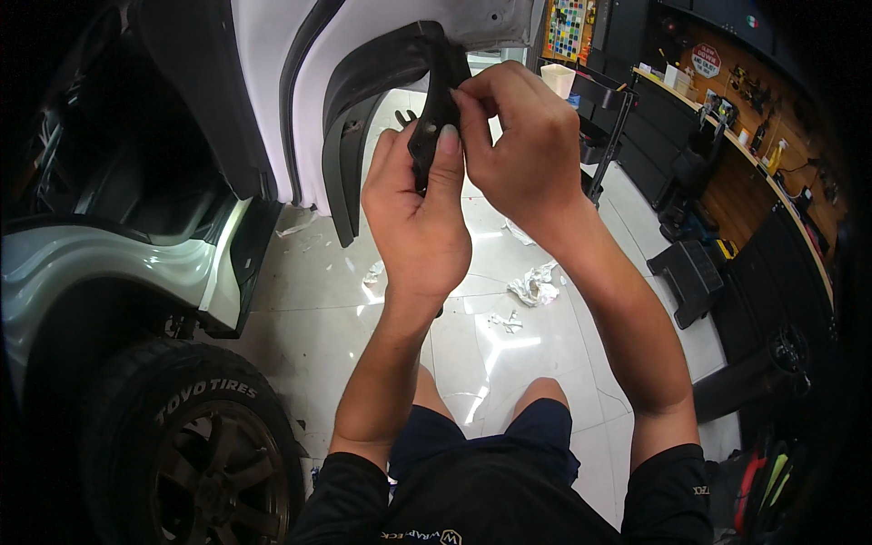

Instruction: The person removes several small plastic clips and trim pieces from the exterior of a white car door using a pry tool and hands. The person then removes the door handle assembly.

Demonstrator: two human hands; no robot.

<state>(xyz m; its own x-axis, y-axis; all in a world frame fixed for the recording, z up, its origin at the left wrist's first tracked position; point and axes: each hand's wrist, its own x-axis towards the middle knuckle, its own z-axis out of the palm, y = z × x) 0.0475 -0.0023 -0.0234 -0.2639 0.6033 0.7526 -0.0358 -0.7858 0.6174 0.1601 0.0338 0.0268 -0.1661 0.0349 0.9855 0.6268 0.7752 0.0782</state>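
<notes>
A curved black plastic wheel arch trim [381, 68] is held up in front of the car's white open door panel [268, 54]. My left hand [413, 227] is closed round its narrow end, with the thumb pressed on the near face and small notches showing along the edge. Just to the right and slightly higher, my right hand [527, 136] is closed in a pinch at the trim's edge, thumb against bent fingers. Whether anything small sits between those fingertips is hidden. The trim's other leg hangs down to the left of my left hand.
Left of me stand the car's pale body sill [118, 263] and a large tyre [200, 436]. Crumpled white paper [536, 286] lies on the glossy tiled floor [363, 327]. On the right are a black step stool [688, 277], a tool cart [607, 127] and a long workbench [772, 177].
</notes>
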